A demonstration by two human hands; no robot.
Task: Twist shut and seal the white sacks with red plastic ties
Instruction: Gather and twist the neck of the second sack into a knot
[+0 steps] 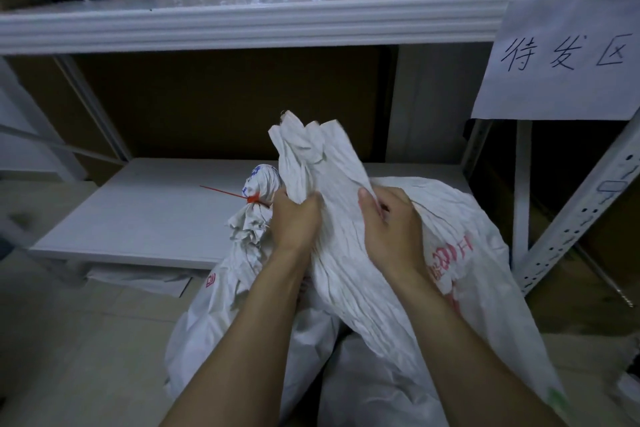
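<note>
Ctr-left of frame: thin red plastic tie [254, 199] cinched round neck of crumpled white woven sack [258, 184]. Looks sealed, so left alone. Just right: left hand [294, 215] curled tight round gathered mouth of second white woven sack w/ red print [332, 184], frame ctr. Then right hand [391, 218] pinching same fabric from other side, prob. bunching folds narrow enough to twist. No tie here yet. Upper right: white paper sign w/ handwritten characters [568, 55].

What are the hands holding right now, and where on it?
Both the left hand and right hand grip the untied white sack at its gathered neck, below the open mouth.
</note>
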